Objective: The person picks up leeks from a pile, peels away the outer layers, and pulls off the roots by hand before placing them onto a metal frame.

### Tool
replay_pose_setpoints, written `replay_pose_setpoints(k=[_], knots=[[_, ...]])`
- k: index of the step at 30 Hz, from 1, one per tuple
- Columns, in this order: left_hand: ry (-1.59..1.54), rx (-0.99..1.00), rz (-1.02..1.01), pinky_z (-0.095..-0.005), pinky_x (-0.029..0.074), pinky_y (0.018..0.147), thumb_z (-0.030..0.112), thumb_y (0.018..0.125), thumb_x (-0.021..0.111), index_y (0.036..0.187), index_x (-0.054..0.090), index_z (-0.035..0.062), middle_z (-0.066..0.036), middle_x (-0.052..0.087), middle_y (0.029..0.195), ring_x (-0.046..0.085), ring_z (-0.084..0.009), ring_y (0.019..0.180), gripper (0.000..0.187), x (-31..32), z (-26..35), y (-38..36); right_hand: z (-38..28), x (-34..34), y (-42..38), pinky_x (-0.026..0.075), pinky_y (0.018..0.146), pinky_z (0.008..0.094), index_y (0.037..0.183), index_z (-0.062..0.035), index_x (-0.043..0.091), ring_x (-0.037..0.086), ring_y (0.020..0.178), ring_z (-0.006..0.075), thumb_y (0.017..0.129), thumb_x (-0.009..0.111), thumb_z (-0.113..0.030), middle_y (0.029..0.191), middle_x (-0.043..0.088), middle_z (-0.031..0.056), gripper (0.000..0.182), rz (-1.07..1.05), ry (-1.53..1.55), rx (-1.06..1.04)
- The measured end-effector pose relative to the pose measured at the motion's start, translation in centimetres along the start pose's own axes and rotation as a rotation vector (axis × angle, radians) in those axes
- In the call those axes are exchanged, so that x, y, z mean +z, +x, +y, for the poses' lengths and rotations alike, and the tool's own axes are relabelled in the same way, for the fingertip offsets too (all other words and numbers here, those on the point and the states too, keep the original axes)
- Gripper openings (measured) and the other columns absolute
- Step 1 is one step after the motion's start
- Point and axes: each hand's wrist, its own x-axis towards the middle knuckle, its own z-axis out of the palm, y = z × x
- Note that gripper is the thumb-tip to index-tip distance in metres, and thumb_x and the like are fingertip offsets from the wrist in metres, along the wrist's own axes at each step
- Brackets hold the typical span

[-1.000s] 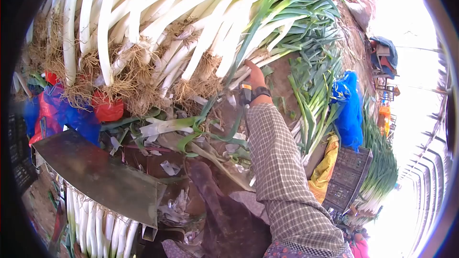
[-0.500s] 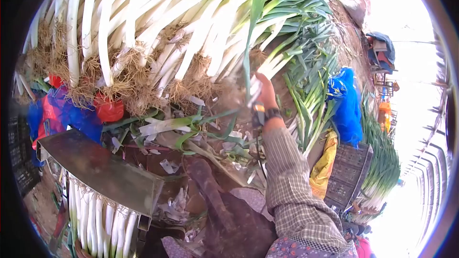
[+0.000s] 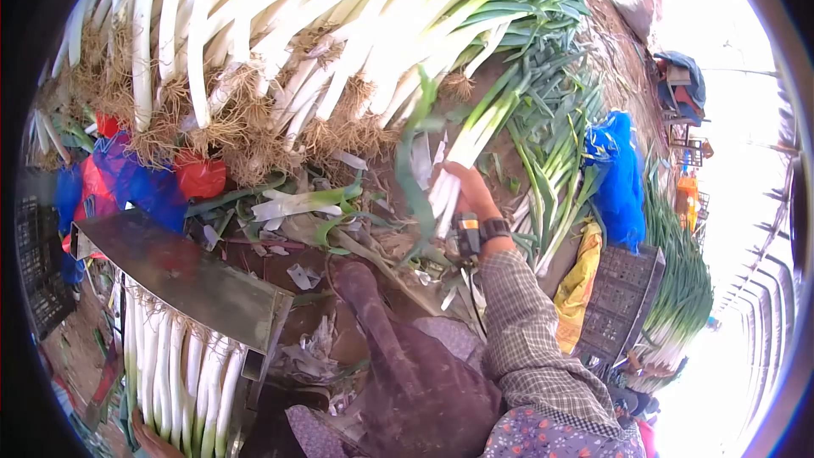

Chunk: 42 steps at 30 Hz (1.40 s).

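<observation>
My right hand (image 3: pixel 473 191) is closed around the white stems of a few leeks (image 3: pixel 479 131), their green tops pointing up and right. A loose green leaf (image 3: pixel 411 165) hangs blurred just left of it. At the lower left, my left hand (image 3: pixel 153 439) shows only partly, its fingers against the lower left side of a bundle of leeks (image 3: pixel 182 373). That bundle stands in a metal stand (image 3: pixel 182 276), roots up under the curved plate. A large pile of rooted leeks (image 3: pixel 280 34) lies across the top.
Leaf scraps (image 3: pixel 301 203) litter the ground before me. At the right are leafy leeks (image 3: pixel 551 178), a blue net bag (image 3: pixel 617 178), a yellow sack (image 3: pixel 579 288), a black crate (image 3: pixel 623 301) and another leek pile (image 3: pixel 678 288). Red and blue bags (image 3: pixel 127 178) lie left.
My right hand has moved slightly down with the leeks, whose white ends now show clearly below it. The loose leaf has swung left. More of my left hand shows.
</observation>
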Motion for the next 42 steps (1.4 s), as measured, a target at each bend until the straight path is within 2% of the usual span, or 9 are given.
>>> replay_pose_setpoints(k=[7,11,14,21,25,26,30,41,42], knots=[[0.026,-0.081,-0.027,-0.0502,0.036,0.107,0.041,0.103,0.039,0.134,0.052,-0.0018,-0.025,0.051,0.136,0.047,-0.0396,0.125,0.055,0.5,-2.8,-0.2,2.5,-4.0,0.1,0.053,0.076,0.0412,0.111,0.0012,0.054,0.065,0.08,0.0331,0.078,0.075,-0.024,0.094,0.064,0.0179,0.046,0.91,-1.507,-0.575],[0.01,0.025,-0.004,-0.0455,0.036,0.105,0.035,0.105,0.03,0.132,0.053,-0.0033,-0.022,0.054,0.132,0.049,-0.0371,0.123,0.052,0.8,-1.8,0.4,0.4,4.5,-3.9,0.05,0.081,0.0412,0.103,-0.0009,0.061,0.064,0.097,0.0339,0.079,0.074,-0.038,0.107,0.066,0.0202,0.047,0.373,-1.432,-0.167],[0.025,-0.009,-0.009,-0.0467,0.033,0.108,0.038,0.104,0.028,0.132,0.054,-0.003,-0.02,0.055,0.133,0.047,-0.0371,0.126,0.056,0.1,0.8,0.3,4.1,7.6,-2.1,0.049,0.088,0.0438,0.104,-0.0003,0.061,0.063,0.103,0.0369,0.078,0.073,-0.049,0.114,0.063,0.0202,0.056,0.397,-1.719,-0.144],[0.05,0.004,-0.009,-0.0458,0.031,0.108,0.035,0.102,0.025,0.128,0.057,-0.0018,-0.018,0.056,0.133,0.047,-0.0358,0.126,0.055,0.2,1.1,0.1,5.2,13.0,-4.5,0.05,0.079,0.046,0.094,-0.0051,0.057,0.063,0.084,0.0353,0.077,0.065,-0.01,0.084,0.062,0.0154,0.019,-0.001,-1.358,-0.388],[0.074,0.014,0.012,-0.0455,0.032,0.108,0.034,0.102,0.026,0.131,0.056,0.0013,-0.017,0.056,0.133,0.047,-0.0358,0.126,0.053,0.4,0.5,-0.1,7.9,14.6,-3.8,0.047,0.088,0.045,0.114,-0.0097,0.057,0.059,0.101,0.0322,0.076,0.068,-0.011,0.104,0.061,0.0163,0.04,-0.323,-1.46,-0.649],[0.077,0.009,0.012,-0.0454,0.032,0.108,0.034,0.102,0.027,0.131,0.056,0.0017,-0.017,0.056,0.133,0.047,-0.0358,0.125,0.053,0.4,0.9,-0.1,7.4,16.5,-4.5,0.043,0.095,0.0489,0.137,-0.0168,0.046,0.052,0.117,0.0352,0.073,0.074,-0.017,0.124,0.054,0.0173,0.07,-0.317,-1.666,-0.618],[0.068,0.018,0.022,-0.0449,0.033,0.107,0.033,0.101,0.028,0.131,0.056,0.0018,-0.017,0.056,0.132,0.049,-0.0359,0.124,0.051,0.3,1.5,0.0,10.0,16.9,-3.0,0.04,0.098,0.055,0.149,-0.0222,0.033,0.046,0.124,0.0425,0.066,0.081,-0.024,0.133,0.051,0.0153,0.095,-0.345,-2.036,-0.469],[0.025,-0.026,0.042,-0.0429,0.035,0.107,0.022,0.096,0.036,0.125,0.061,0.001,-0.016,0.06,0.128,0.052,-0.0339,0.123,0.044,0.3,2.4,0.1,9.1,12.5,-1.8,0.051,0.08,0.0444,0.104,-0.003,0.066,0.066,0.087,0.0399,0.073,0.069,-0.023,0.09,0.068,0.0229,0.036,-0.543,-1.413,0.047],[-0.016,-0.031,0.063,-0.0427,0.036,0.107,0.019,0.092,0.04,0.123,0.063,0.0016,-0.016,0.061,0.127,0.053,-0.0336,0.122,0.042,0.5,2.4,0.0,10.5,8.9,-0.6,0.051,0.079,0.0447,0.101,-0.0019,0.067,0.065,0.087,0.041,0.075,0.068,-0.02,0.092,0.068,0.0238,0.032,-0.537,-1.56,-0.264]])
